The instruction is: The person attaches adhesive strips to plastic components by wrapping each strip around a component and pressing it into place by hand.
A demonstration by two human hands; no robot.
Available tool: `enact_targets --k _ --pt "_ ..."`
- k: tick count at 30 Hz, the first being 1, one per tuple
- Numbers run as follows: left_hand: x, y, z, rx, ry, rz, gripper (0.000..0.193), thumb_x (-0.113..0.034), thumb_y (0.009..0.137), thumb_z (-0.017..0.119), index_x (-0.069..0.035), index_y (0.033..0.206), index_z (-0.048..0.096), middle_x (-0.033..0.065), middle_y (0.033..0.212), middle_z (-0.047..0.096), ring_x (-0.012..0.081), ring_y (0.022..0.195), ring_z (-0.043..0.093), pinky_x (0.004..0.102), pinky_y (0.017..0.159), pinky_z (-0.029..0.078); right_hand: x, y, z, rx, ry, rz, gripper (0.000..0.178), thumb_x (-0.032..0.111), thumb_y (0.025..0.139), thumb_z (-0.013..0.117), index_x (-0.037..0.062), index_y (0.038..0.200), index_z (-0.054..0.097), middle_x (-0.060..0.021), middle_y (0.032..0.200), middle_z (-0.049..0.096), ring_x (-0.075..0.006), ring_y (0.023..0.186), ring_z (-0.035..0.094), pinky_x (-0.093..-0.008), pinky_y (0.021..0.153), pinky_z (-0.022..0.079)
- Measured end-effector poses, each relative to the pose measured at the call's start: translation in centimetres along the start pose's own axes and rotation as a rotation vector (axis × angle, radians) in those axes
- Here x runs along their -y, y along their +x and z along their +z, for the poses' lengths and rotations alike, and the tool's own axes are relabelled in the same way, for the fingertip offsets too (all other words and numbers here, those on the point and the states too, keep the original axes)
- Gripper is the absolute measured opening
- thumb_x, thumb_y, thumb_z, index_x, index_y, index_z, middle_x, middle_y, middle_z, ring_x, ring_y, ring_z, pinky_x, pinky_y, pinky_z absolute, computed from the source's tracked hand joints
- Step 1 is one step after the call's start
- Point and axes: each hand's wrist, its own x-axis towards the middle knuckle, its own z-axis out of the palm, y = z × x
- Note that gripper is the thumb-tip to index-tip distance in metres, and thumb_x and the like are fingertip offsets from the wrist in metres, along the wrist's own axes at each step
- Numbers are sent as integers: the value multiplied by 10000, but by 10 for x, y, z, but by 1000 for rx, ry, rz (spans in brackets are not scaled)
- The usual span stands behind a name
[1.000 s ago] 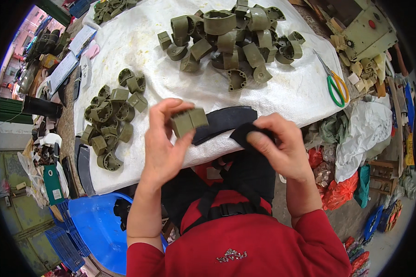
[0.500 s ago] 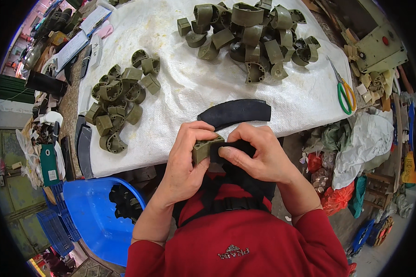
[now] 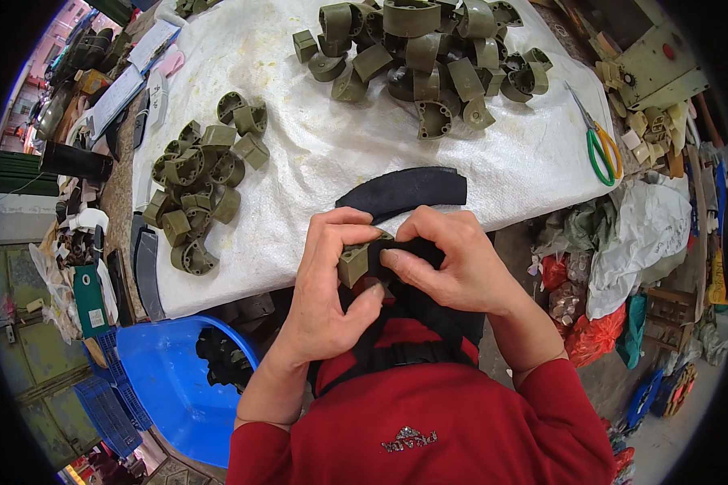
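Observation:
An olive-green moulded plastic part (image 3: 353, 265) is held by my left hand (image 3: 325, 295), its fingers over the top and the thumb lower down, at the near edge of the white-covered table. A black strip (image 3: 421, 252) is pinched between the thumb and fingers of my right hand (image 3: 469, 263). One end of that strip lies against the right side of the green part. Just beyond my hands, curved black strips (image 3: 404, 194) lie stacked on the white sheet (image 3: 291, 145). Similar green parts form a small pile (image 3: 190, 174) at left and a larger pile (image 3: 429, 61) at the back.
Scissors (image 3: 598, 145) with green and orange handles lie by the table's right edge. A blue basin (image 3: 162, 372) with black pieces (image 3: 221, 356) stands below at left. More dark curved strips (image 3: 147, 271) rest at the left corner. Plastic bags (image 3: 598, 335) crowd the right side.
My left thumb has moved down, away from the green part's lower face. My right hand has shifted slightly left, keeping the black strip against the part. The whole view has moved a little.

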Motion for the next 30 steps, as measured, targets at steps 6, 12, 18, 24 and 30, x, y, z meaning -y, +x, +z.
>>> enact_targets --k 6,12,18,24,30 --pt "9 0 7 -215 30 37 217 -95 758 666 -31 949 586 153 1056 496 241 1043 480 321 877 393 -2 1 1 -118 -56 -41 270 170 716 701 26 879 542 -126 746 578 -297 639 575 -361 560 428" --pt "12 3 -2 -323 -71 39 184 -54 738 700 -19 903 625 138 1018 554 193 935 542 284 825 423 8 -26 11 -296 -192 -483 408 185 604 800 37 889 548 -85 713 522 -252 579 509 -336 515 401" --pt "8 1 1 -221 -390 71 199 -40 734 719 -20 890 596 155 1078 549 186 956 548 291 847 431 -9 -35 48 241 670 463 524 220 701 767 23 1102 493 -37 863 539 -125 705 541 -269 588 433" --pt "15 -7 -2 -132 -598 -15 191 -13 733 728 1 837 568 204 1150 541 206 1022 558 322 887 442 -4 -18 45 -194 1311 327 538 126 778 708 47 1229 425 -37 1121 530 -112 994 533 -273 879 427" --pt "17 -14 -4 -42 -688 -86 207 -41 720 746 -1 816 567 240 1172 542 234 1035 562 333 883 444 -8 -15 31 -160 1216 326 241 153 819 671 24 978 542 -37 922 559 -135 879 542 -268 786 437"
